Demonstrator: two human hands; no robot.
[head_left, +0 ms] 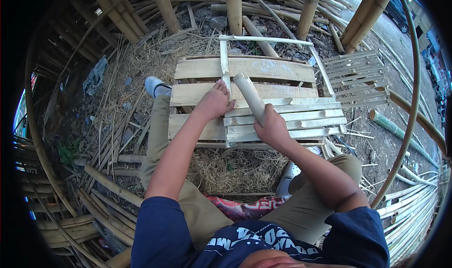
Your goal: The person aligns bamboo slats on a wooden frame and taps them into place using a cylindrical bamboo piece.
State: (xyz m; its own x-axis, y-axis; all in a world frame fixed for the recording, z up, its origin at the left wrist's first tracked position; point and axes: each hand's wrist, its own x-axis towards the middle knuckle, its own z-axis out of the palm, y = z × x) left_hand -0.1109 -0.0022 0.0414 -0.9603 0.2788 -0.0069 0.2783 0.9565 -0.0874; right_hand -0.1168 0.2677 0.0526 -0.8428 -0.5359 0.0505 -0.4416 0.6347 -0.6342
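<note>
A frame of split bamboo strips [285, 123] lies on a low table of wooden planks [268, 69]. Several slats cross its near half, while two side strips run away from me to a far crosspiece [266, 39]. My left hand [216, 101] rests at the left side strip [224, 56], its fingers bent against the strip. My right hand [274, 126] is wrapped round a thick bamboo stick [249, 93], which slants up and to the left above the slats. The stick's far end is near the left side strip, just right of my left hand.
Another slatted bamboo panel [358, 77] lies to the right of the table. Bamboo posts [234, 9] stand behind it. A green bamboo pole [398, 134] and a pile of strips [412, 216] lie at the right. Shavings and straw [235, 171] cover the ground.
</note>
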